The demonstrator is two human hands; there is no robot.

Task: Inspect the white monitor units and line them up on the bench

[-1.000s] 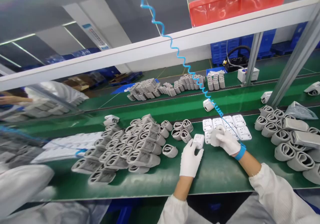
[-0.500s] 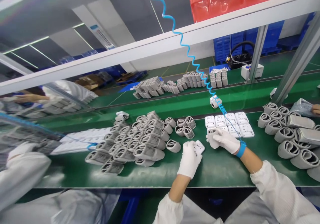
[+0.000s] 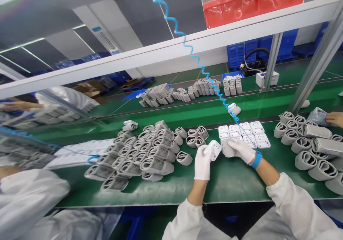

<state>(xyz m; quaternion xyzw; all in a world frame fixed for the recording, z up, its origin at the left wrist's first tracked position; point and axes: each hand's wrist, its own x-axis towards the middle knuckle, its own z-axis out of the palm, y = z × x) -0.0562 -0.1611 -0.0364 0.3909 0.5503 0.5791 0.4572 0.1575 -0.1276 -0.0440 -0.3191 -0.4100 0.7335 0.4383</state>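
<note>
White-gloved, my left hand (image 3: 203, 164) is closed on a white square device (image 3: 215, 150) with dark marks on its face, held tilted above the bench. Just right of it, my right hand (image 3: 242, 151) grips a rolled grey cuff (image 3: 227, 149), its fingers wrapped over the side. A blue wrist band (image 3: 256, 160) circles my right wrist. Behind that hand lie white square devices (image 3: 245, 128) in two rows, partly hidden by the glove. To the left of my left hand, a single rolled cuff (image 3: 184, 158) rests apart from a small cluster of cuffs (image 3: 197, 136).
A big pile of rolled grey cuffs (image 3: 150, 150) covers the bench (image 3: 171, 193) at left, with more cuffs (image 3: 311, 147) at right. A coiled blue cord (image 3: 199, 63) hangs down across the middle. Co-workers' sleeve (image 3: 32, 193) and hand (image 3: 334, 118) show at the sides.
My left hand has lifted the white device and tipped it up, so more of its face shows. My right hand keeps its hold on the cuff. The view has shifted slightly.
</note>
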